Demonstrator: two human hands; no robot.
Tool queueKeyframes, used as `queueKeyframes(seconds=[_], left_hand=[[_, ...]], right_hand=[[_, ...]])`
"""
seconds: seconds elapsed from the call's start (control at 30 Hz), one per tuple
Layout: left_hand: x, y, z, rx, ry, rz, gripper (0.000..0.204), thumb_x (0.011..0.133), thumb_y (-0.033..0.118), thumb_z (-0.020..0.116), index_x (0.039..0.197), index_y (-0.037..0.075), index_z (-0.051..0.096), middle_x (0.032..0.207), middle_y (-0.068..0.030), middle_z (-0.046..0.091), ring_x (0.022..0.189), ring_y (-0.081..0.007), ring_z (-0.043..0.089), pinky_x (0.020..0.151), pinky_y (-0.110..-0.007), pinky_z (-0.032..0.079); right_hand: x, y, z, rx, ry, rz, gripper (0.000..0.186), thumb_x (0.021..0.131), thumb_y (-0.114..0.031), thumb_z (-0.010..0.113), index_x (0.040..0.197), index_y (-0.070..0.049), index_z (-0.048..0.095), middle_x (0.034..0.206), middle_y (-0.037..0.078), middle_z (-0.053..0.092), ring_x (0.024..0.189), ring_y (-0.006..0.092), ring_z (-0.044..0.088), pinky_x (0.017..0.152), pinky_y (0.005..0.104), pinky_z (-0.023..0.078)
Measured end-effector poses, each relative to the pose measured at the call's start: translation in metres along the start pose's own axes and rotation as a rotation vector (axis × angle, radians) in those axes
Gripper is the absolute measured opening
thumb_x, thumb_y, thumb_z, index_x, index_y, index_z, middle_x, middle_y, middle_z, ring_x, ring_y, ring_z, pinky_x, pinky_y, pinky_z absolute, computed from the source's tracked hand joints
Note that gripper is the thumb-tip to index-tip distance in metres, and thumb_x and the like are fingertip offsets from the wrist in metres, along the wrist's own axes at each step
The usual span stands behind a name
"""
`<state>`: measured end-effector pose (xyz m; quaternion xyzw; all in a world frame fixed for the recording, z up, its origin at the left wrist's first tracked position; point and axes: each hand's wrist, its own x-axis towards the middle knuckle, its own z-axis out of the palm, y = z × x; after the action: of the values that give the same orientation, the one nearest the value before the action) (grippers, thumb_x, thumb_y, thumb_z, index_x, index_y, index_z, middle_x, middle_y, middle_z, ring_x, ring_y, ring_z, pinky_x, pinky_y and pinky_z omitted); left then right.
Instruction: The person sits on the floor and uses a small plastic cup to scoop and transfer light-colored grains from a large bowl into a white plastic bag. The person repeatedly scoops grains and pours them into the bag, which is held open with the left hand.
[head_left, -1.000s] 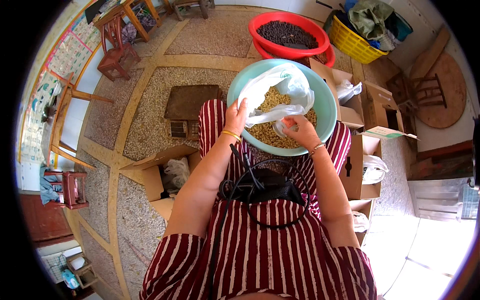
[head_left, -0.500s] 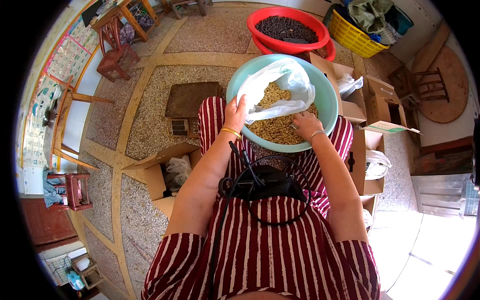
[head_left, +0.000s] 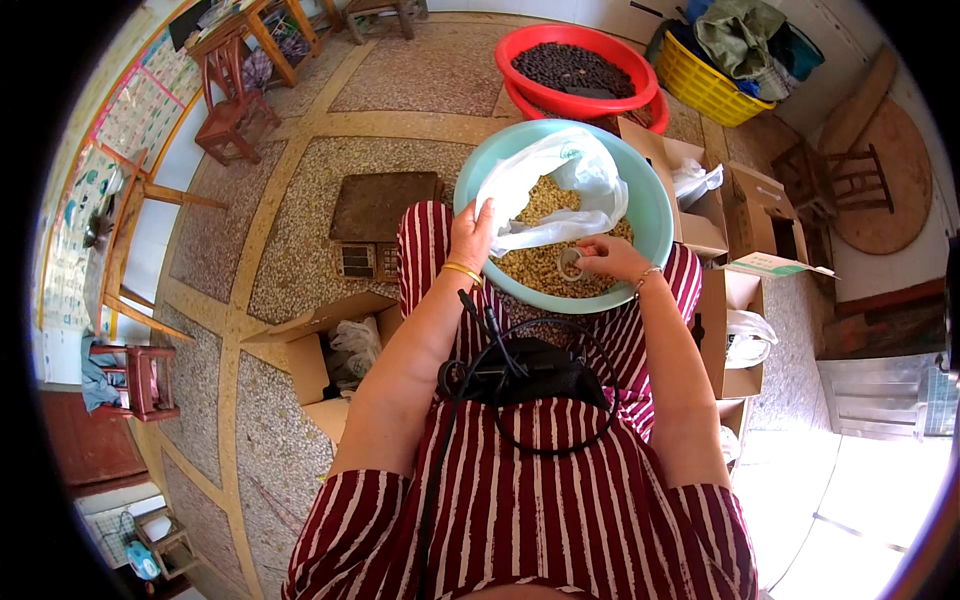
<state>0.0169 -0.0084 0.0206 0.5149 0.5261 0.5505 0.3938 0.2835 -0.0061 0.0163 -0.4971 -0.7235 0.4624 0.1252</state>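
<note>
A pale blue-green basin (head_left: 648,180) of small yellowish pieces (head_left: 528,266) sits at my knees. My left hand (head_left: 470,238) grips the rim of a translucent white plastic bag (head_left: 590,162), held open over the basin. My right hand (head_left: 612,256) is closed on a small cup (head_left: 570,263) among the loose pieces, below the bag's near edge. Some of the yellowish pieces show inside the bag's opening.
Red basins (head_left: 636,80) with dark round items and a yellow basket (head_left: 700,85) stand behind. Cardboard boxes (head_left: 705,220) flank the basin on the right; another (head_left: 310,365) is at lower left. A low metal-topped platform (head_left: 380,205), wooden chairs (head_left: 228,122) and a round board (head_left: 890,200) surround me.
My right hand moved from the bag down into the pieces at the right, then shifted slightly left, bringing the cup into view. My left hand still holds the bag in about the same place.
</note>
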Motion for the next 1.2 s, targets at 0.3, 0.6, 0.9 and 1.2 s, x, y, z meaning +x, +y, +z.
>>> queueKeyframes(seconds=[0.3, 0.6, 0.9, 1.2], left_hand=[[0.001, -0.012, 0.001, -0.027, -0.002, 0.006, 0.035, 0.089, 0.031, 0.048, 0.100, -0.001, 0.057, 0.078, -0.0052, 0.059, 0.073, -0.0110, 0.052, 0.068, -0.026, 0.043], [0.001, 0.000, 0.000, 0.021, -0.014, 0.011, 0.036, 0.089, 0.031, 0.047, 0.100, -0.002, 0.057, 0.080, -0.0059, 0.059, 0.074, -0.0120, 0.053, 0.069, -0.027, 0.043], [0.000, -0.003, 0.003, -0.048, 0.022, 0.036, 0.036, 0.089, 0.032, 0.047, 0.099, -0.001, 0.058, 0.077, -0.0040, 0.058, 0.071, -0.0105, 0.051, 0.067, -0.026, 0.043], [0.000, -0.009, 0.001, -0.033, -0.004, 0.035, 0.035, 0.089, 0.031, 0.047, 0.101, -0.001, 0.057, 0.077, -0.0038, 0.058, 0.071, -0.0106, 0.051, 0.067, -0.026, 0.043]], right_hand=[[-0.008, -0.021, -0.014, 0.344, 0.061, -0.033, 0.054, 0.075, -0.032, 0.067, 0.116, -0.002, 0.049, 0.096, 0.004, 0.055, 0.078, 0.0111, 0.055, 0.061, 0.0233, 0.047], [0.025, -0.066, -0.016, -0.211, 0.655, -0.212, 0.041, 0.068, -0.016, 0.067, 0.106, -0.009, 0.056, 0.100, 0.012, 0.056, 0.095, 0.0267, 0.054, 0.083, 0.0345, 0.044], [0.041, -0.080, -0.012, -0.629, 0.803, -0.324, 0.059, 0.058, -0.006, 0.071, 0.113, -0.014, 0.051, 0.114, 0.010, 0.049, 0.105, 0.0308, 0.045, 0.090, 0.0392, 0.039], [0.012, -0.075, -0.007, -0.157, 0.846, -0.227, 0.047, 0.066, -0.014, 0.071, 0.110, -0.009, 0.055, 0.103, 0.011, 0.054, 0.092, 0.0236, 0.054, 0.078, 0.0318, 0.046]])
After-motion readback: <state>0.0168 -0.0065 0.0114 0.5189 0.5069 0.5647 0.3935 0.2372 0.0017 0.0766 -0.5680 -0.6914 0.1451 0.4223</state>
